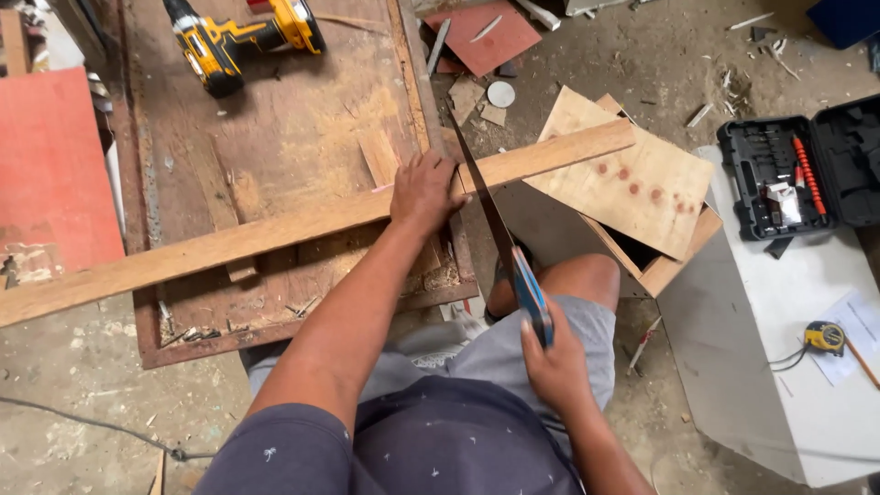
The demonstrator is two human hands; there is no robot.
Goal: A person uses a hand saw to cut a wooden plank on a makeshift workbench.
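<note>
A long plank point(302, 225) lies across the table point(275, 128), its far end resting on a plywood box point(632, 197) to the right. The left hand point(423, 191) presses on the plank; just right of it a saw point(500, 234) crosses the plank (handle in the right hand point(553, 362)). A drill point(243, 37) lies behind on the table. A tool case point(797, 174) sits far right.

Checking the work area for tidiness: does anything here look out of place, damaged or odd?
Yes. The plywood sheet lies askew over the open wooden box, overhanging its corner. Loose screws sit scattered at the workbench edge, and wood scraps litter the floor.
</note>
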